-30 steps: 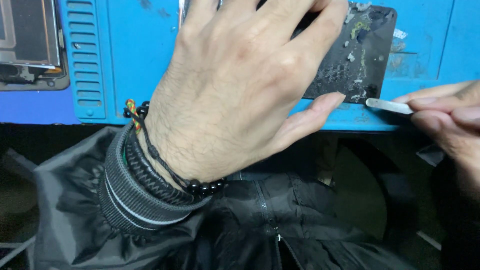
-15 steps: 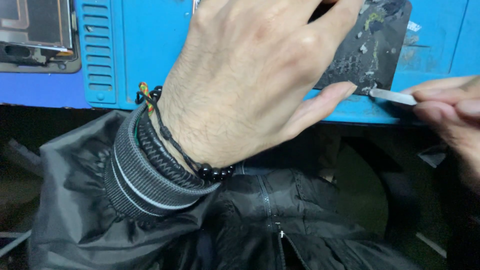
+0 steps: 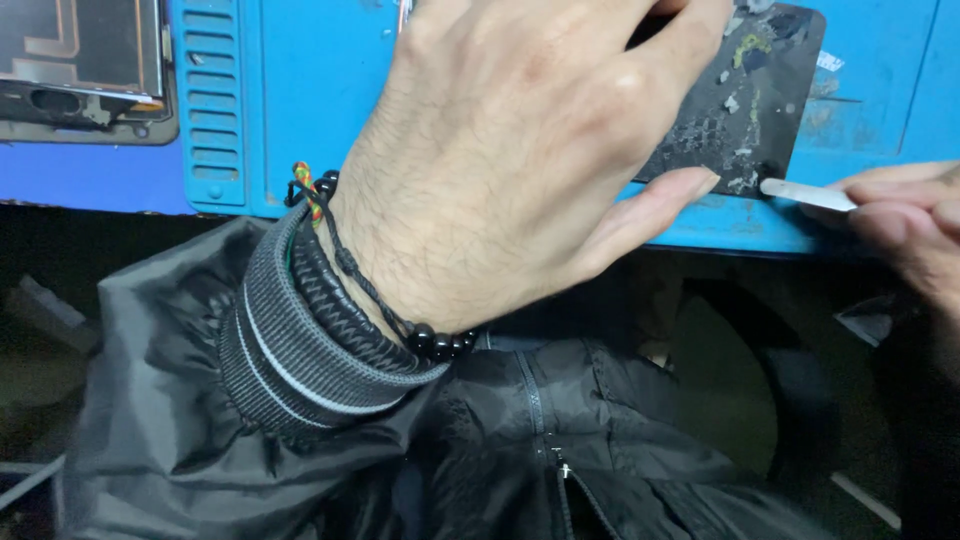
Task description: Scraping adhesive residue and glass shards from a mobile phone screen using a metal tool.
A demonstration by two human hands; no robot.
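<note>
A black jacket [image 3: 520, 450] filled the foreground. Left hand [image 3: 520, 150], fingers spread, pressed flat on a dark panel [image 3: 760, 90] lying on the blue mat [image 3: 300, 90]. Right hand [image 3: 900, 215] pinched a white pry tool [image 3: 805, 193] at the panel's lower edge. An opened device [image 3: 85, 65] lay far left.

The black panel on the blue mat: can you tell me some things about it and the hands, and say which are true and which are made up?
1. The left hand lies flat on the black panel. True.
2. The right hand holds a red screwdriver. False: it holds a thin white tool.
3. The tool's tip is at the panel's lower corner. True.
4. The mat is green. False: it is blue.
5. The left wrist is bare. False: it wears bracelets.
</note>
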